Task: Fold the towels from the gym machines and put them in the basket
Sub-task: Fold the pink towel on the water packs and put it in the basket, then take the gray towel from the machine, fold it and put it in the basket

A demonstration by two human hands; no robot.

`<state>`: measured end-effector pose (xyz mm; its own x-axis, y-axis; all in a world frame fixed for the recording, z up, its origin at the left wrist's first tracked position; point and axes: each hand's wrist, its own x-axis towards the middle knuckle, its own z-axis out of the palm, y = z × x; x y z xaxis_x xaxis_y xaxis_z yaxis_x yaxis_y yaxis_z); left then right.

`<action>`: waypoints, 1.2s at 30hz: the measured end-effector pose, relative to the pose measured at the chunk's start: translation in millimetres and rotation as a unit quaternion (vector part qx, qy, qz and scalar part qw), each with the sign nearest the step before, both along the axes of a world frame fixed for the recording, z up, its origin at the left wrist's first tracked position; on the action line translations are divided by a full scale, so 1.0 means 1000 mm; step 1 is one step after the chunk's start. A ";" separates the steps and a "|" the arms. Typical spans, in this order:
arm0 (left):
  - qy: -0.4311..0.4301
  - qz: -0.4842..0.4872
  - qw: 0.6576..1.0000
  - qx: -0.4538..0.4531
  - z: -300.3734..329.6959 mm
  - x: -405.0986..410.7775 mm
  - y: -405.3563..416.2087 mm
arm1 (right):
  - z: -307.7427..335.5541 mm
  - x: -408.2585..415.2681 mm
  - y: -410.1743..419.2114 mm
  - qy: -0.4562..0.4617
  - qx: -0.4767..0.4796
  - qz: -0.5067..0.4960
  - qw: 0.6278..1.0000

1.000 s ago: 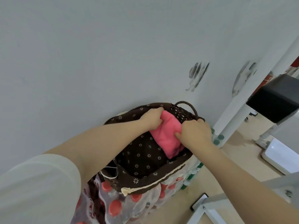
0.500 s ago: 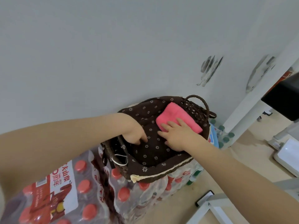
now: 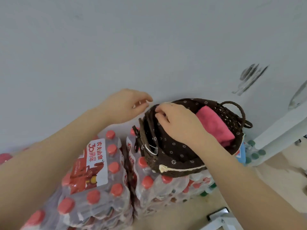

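pink towel (image 3: pixel 216 125) inside wicker basket (image 3: pixel 232 117)

pink towel (image 3: pixel 214 126) folded, inside basket (image 3: pixel 182 168) at 3 o'clock side | right hand (image 3: pixel 178 122) fingers curled at liner, 10 o'clock rim | left hand (image 3: pixel 123 105) relaxed, just beside rim at 9 o'clock | basket atop bottle packs (image 3: pixel 93 188)

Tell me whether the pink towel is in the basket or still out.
In. The folded pink towel lies inside the basket, against its far wall by the handle; neither hand touches it.
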<state>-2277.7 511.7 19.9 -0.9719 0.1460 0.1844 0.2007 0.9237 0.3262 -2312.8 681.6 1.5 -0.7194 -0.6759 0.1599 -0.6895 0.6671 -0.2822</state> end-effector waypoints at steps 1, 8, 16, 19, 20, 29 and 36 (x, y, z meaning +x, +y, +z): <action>0.018 0.036 0.999 0.011 -0.003 0.018 -0.014 | 0.005 0.012 -0.014 -0.009 -0.029 0.026 0.999; 0.065 0.264 0.958 0.086 -0.051 0.209 -0.086 | 0.003 0.145 -0.121 0.012 -0.002 0.207 0.978; -0.028 0.509 0.854 0.101 -0.114 0.511 -0.135 | -0.069 0.371 -0.234 -0.051 0.165 0.423 0.889; -0.072 0.590 0.797 0.107 -0.128 0.628 -0.126 | -0.091 0.468 -0.262 -0.055 0.209 0.501 0.838; -0.086 0.610 0.779 0.116 -0.132 0.663 -0.121 | -0.096 0.500 -0.270 -0.055 0.216 0.527 0.820; -0.059 0.803 0.572 0.156 -0.140 0.890 -0.060 | -0.126 0.742 -0.319 -0.032 0.227 0.701 0.675; -0.010 0.882 0.438 0.174 -0.152 1.024 -0.053 | -0.128 0.907 -0.359 0.007 0.235 0.788 0.569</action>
<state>-1254.0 458.9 -131.8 0.4810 -0.8693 -0.1139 -0.7319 -0.4696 0.4938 -1406.1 323.1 -126.4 0.8385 -0.4510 -0.3058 -0.5362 -0.7828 -0.3158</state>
